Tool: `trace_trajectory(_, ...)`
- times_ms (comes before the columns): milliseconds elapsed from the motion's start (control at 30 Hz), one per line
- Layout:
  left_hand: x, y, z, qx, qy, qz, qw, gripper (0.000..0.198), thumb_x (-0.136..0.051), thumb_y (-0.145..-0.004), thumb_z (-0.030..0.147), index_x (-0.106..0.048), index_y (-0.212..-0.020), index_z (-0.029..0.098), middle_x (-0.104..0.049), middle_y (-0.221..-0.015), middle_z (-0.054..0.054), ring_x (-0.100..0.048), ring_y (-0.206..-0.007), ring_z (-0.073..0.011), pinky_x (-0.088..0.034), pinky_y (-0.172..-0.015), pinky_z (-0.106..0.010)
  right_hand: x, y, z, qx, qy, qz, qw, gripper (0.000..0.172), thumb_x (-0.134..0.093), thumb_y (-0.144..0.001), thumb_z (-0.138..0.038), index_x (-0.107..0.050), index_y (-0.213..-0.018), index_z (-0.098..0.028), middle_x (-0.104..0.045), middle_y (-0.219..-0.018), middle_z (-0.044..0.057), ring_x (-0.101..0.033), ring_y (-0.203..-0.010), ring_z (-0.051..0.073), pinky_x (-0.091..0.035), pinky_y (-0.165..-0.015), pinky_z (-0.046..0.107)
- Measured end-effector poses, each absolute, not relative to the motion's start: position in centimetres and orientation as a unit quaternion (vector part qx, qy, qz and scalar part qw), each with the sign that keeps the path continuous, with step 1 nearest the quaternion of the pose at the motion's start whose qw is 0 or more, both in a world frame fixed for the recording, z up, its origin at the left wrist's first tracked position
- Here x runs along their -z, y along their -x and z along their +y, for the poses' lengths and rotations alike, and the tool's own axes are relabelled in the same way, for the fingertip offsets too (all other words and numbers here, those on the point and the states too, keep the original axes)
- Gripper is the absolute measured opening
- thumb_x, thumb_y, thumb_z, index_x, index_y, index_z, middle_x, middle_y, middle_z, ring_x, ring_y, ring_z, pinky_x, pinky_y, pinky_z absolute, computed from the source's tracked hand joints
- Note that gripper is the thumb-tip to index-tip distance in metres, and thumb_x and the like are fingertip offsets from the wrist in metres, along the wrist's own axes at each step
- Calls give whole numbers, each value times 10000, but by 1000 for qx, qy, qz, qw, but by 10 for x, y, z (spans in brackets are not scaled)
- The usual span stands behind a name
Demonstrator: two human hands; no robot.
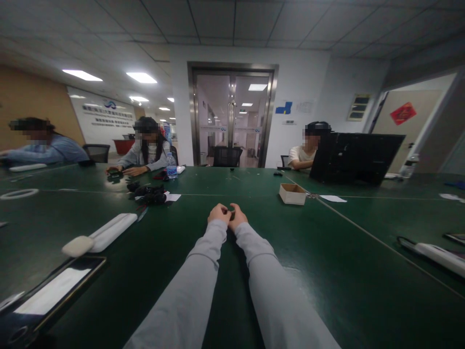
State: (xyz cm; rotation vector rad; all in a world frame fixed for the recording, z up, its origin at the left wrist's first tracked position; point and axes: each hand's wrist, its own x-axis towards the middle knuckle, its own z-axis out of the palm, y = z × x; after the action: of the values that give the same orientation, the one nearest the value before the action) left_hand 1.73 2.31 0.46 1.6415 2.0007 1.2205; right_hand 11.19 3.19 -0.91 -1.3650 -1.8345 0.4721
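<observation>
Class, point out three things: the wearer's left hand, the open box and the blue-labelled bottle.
Left hand (217, 213), head view: back of the hand.
Open box (292, 196), head view: outer side wall.
Blue-labelled bottle (171, 170), head view: its label.

The left forearm (194, 286) and right forearm (274, 286), both grey-sleeved, extend from the near side and converge toward the far centre. The left grip (218, 214) and right grip (238, 216), bare hands, lie close side by side. Their fingers (214, 212) bend inward; whether the fingertips meet or pinch cannot be discerned.
</observation>
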Motion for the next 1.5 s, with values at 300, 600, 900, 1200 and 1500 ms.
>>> trace_trajectory(300,15,-9,38,-560,-526,585,258,167,-590,-642,265,-578,-780,171,-607,-750,-24,-563,-668,-112,-487,-605,-240,1,-121,30,-167,579,-698,387,213,-655,-515,-247,-603,-710,-179,-593,-659,-7,-539,-640,121,-428,-637,235)
trace_trajectory(600,18,-11,41,-620,-484,522,330,186,-610,-624,223,-560,-781,135,-561,-779,-49,-562,-710,-135,-513,-519,-247,3,-126,37,-310,500,-679,439,187,-580,-649,-201,-603,-825,-142,-609,-650,7,-541,-527,88,-459,-552,222)
trace_trajectory(900,17,-6,43,-641,-476,459,391,155,-623,-609,143,-567,-750,109,-562,-742,-44,-578,-648,-109,-523,-619,-282,0,-128,40,-432,499,-550,511,200,-568,-691,-147,-541,-883,-98,-541,-487,-25,-462,-334,61,-388,-323,170)
trace_trajectory(1200,19,-4,43,-622,-499,448,404,197,-646,-588,178,-589,-765,111,-583,-718,-45,-568,-632,-102,-519,-610,-255,2,-130,41,-440,476,-568,507,202,-598,-664,-157,-548,-856,-124,-574,-545,-21,-484,-356,53,-408,-338,161)
trace_trajectory(1500,21,-3,41,-614,-515,457,386,192,-621,-624,222,-598,-785,120,-614,-703,-51,-592,-627,-117,-511,-588,-242,12,-131,48,-446,458,-551,536,313,-623,-614,-189,-440,-866,-158,-538,-511,-74,-499,-338,64,-402,-322,154)
